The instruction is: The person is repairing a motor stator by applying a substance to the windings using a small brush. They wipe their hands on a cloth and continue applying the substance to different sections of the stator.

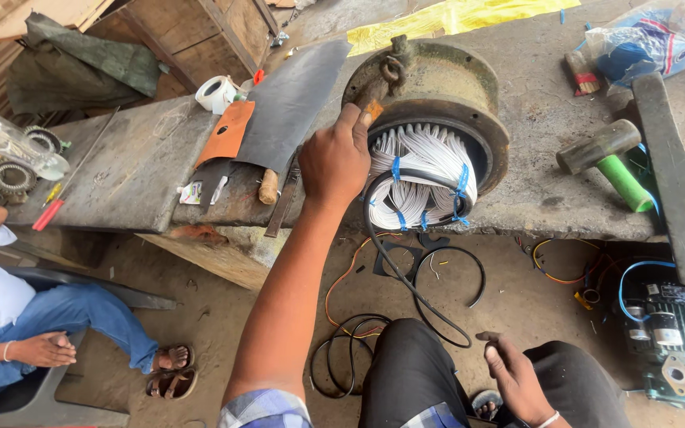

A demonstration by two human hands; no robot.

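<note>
Right hand [517,376] low by the knee, fingers loosely curled, holding nothing clearly; black cable [406,277] end near it, contact hard to tell. Left hand [336,162] clamped on the rusty motor housing [445,95] rim, on the worktop [533,190]. White windings [422,170] partly hidden behind knuckles.

L arm stretched fwd, left hand [334,162] knuckles up, fingers curled in a grip. Right hand [515,376] low by the knee, fingers loosely bent, apparently empty.
</note>
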